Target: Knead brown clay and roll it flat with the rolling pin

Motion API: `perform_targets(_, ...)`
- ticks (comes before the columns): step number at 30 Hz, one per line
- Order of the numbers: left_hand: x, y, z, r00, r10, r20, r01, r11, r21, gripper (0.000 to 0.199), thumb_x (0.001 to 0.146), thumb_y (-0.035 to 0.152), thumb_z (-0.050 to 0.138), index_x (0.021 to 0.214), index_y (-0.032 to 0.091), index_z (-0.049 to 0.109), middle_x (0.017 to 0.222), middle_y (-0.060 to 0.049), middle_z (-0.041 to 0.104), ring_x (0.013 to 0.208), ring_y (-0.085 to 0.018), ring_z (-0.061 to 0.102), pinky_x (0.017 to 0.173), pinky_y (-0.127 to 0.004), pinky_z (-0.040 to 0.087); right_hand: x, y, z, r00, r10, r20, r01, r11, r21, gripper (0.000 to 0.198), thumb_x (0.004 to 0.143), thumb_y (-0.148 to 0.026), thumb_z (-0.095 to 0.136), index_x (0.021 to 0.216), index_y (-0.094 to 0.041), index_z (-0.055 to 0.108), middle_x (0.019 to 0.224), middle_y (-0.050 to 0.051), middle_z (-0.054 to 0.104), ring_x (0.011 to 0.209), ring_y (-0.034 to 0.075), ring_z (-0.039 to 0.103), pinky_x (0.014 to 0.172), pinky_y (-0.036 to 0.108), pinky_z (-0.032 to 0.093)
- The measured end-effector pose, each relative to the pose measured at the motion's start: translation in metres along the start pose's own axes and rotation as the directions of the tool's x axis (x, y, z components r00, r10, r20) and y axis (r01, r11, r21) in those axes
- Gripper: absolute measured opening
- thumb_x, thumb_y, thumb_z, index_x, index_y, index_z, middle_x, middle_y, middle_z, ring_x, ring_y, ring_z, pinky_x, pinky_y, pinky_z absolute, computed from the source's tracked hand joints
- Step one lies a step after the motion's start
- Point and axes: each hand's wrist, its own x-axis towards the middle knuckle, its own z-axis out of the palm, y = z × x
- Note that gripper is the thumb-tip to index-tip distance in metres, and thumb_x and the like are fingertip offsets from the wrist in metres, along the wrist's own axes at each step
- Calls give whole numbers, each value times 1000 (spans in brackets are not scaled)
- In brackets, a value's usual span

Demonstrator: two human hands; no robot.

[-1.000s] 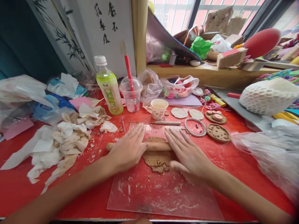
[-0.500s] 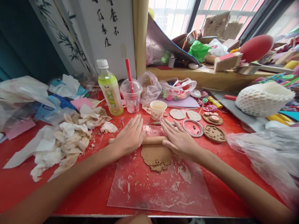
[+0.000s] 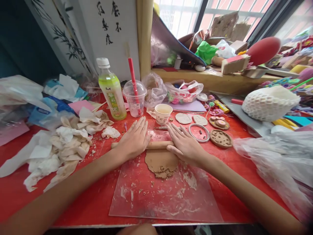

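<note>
A wooden rolling pin [image 3: 159, 145] lies crosswise over the far part of a flattened slab of brown clay [image 3: 161, 162]. My left hand [image 3: 134, 138] rests flat on the pin's left part, fingers stretched forward. On its right part lies my right hand [image 3: 184, 143], also flat with the fingers out and the thumb pointing inward. The palms hide much of the pin. The slab's near edge is ragged and cracked. Under it is a clear sheet [image 3: 166, 209] smeared with clay scraps.
Beyond the hands stand a paper cup [image 3: 163, 114], a plastic cup with red straw [image 3: 135, 101] and a drink bottle [image 3: 112, 91]. Crumpled tissues [image 3: 61, 147] lie left. To the right are a ring [image 3: 207, 133], clay discs [image 3: 220, 138] and a plastic bag [image 3: 276, 163].
The view has shifted slightly, so everything sits a little further left in the picture. Both hands stay flat on the rolling pin, which remains near the slab's far edge.
</note>
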Motion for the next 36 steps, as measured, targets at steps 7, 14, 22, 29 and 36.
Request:
perform_targets(7,-84,37,-18,979,190,-76,-193,981,-24,60,93,43,31,138,2,31,145,-18,30,137,-26,21,112,-39,23,-87,-30,-2,978,-210,12,210,977,39,96,80,-73,16,145,-3,11,150,16,17,140,26,10,110,44,26)
perform_targets(14,-28,11,-6,998,54,-22,-55,997,-45,59,95,38,21,138,-1,28,146,-20,26,138,-25,19,112,-42,22,-29,-9,2,997,-76,-19,76,997,-13,87,85,-66,15,144,-1,17,150,17,16,140,25,10,112,47,18)
perform_targets(22,-61,25,-12,992,120,-35,-122,991,-59,59,95,40,24,138,-1,31,144,-19,31,137,-25,24,112,-39,24,-64,-23,3,988,-146,-43,144,989,-45,98,79,-74,21,144,0,15,150,18,15,140,27,7,112,45,20)
perform_targets(29,-61,25,-14,993,115,24,-113,991,-70,59,95,40,21,139,1,28,147,-17,26,138,-24,19,113,-39,21,-65,-17,2,982,-191,6,191,982,-6,89,84,-68,16,146,-6,3,151,15,14,140,25,6,111,47,21)
perform_targets(36,-2,-14,-1,997,66,45,-63,996,-56,58,96,37,13,139,0,26,148,-17,22,140,-22,12,114,-40,15,-5,10,5,1000,-20,1,20,999,49,72,92,-54,18,146,-12,-4,150,13,16,139,23,11,112,48,18)
